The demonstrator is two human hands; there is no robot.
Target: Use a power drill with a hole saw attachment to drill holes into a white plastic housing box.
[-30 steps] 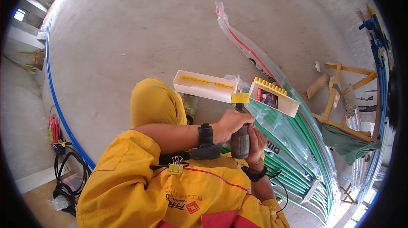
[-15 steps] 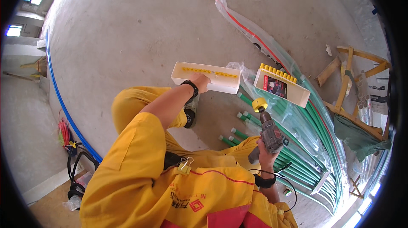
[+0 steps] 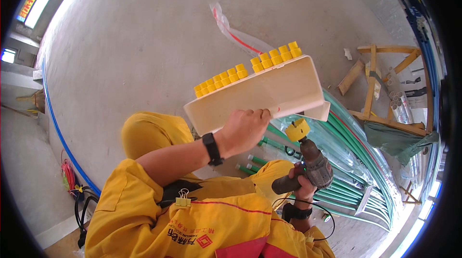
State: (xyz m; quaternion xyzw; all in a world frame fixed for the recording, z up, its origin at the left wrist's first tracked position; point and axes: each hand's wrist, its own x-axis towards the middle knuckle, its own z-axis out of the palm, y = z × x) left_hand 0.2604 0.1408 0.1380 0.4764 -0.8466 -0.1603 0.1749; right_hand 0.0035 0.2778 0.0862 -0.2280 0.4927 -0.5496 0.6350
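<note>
My left hand (image 3: 244, 130) is closed on the near edge of a long white plastic trough (image 3: 260, 95), raised off the floor and tilted. Yellow threaded pipe fittings (image 3: 221, 80), several of them, stick out in a row along its far side, with a gap near the middle. Low on the right, my right hand (image 3: 304, 189) wraps round the handle of a grey cordless drill (image 3: 317, 167). A yellow hole saw (image 3: 297, 130) sits in its chuck, pointing up just below the trough's right end. Behind that end a second white trough (image 3: 319, 112) shows only a corner.
Green pipes (image 3: 346, 190) in clear plastic wrap spread over the floor at the right. Beyond them stands a wooden frame (image 3: 369, 85) with a dark green cloth (image 3: 397, 138). A blue pipe (image 3: 62, 109) curves along the left, beside red and black cables (image 3: 71, 178).
My left hand has lifted the white trough off the floor and tipped it, bringing its row of yellow fittings into view. The drill has shifted slightly lower and right, still held.
</note>
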